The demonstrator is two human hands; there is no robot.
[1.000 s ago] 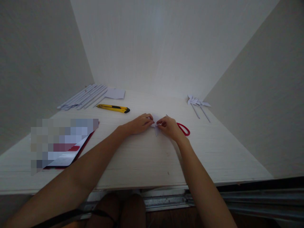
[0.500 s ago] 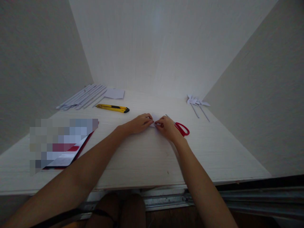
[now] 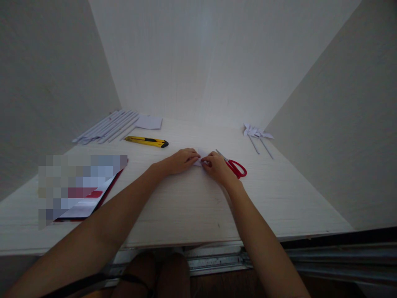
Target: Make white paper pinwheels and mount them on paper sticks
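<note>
Left forearm (image 3: 132,200), right forearm (image 3: 252,219) bare; knees (image 3: 173,269) bare; narrow black strap (image 3: 89,279), curved.

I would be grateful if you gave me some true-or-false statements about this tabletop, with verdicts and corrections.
1. Fingers of the left hand and right hand touch a small piece of white paper. True.
2. The left hand grips the white paper beside a wristwatch. False: no wristwatch shows on either wrist.
3. Red-handled scissors lie beside the right hand. True.
4. The red-handled scissors lie to the left of both hands. False: they lie on the right-hand side.
5. A yellow utility knife lies near the rolled paper sticks. True.
</note>
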